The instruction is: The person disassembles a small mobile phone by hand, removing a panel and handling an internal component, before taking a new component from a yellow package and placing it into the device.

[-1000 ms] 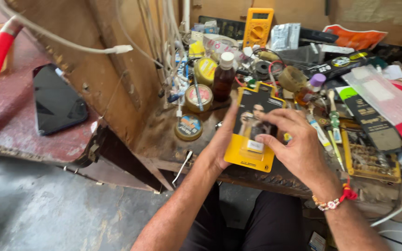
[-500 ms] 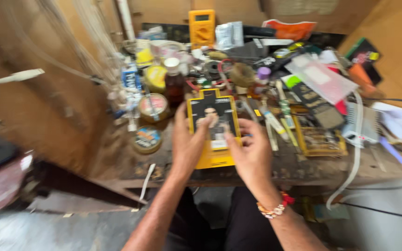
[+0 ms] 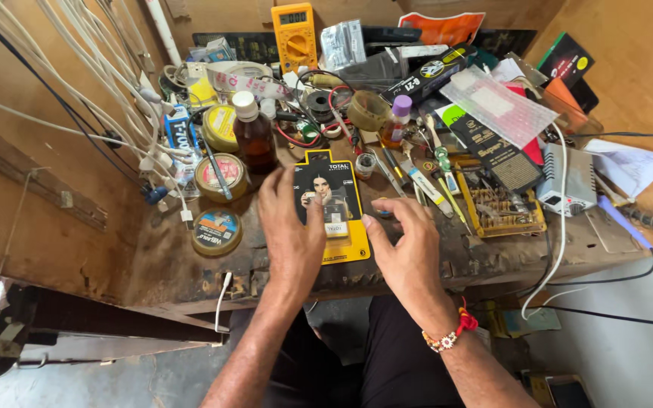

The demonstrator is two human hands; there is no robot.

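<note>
On the cluttered wooden workbench [image 3: 190, 276] your left hand [image 3: 290, 227] lies flat and loose on the yellow-and-black blister pack [image 3: 339, 204] at the front edge, your right hand [image 3: 406, 242] at its four o'clock touches the pack's corner with curled fingers, a brown bottle [image 3: 253, 136] at eleven o'clock.

Bright, even daylight; soft shadows under both hands; sharp focus centrally, wide-angle bending at edges, no glare.
</note>
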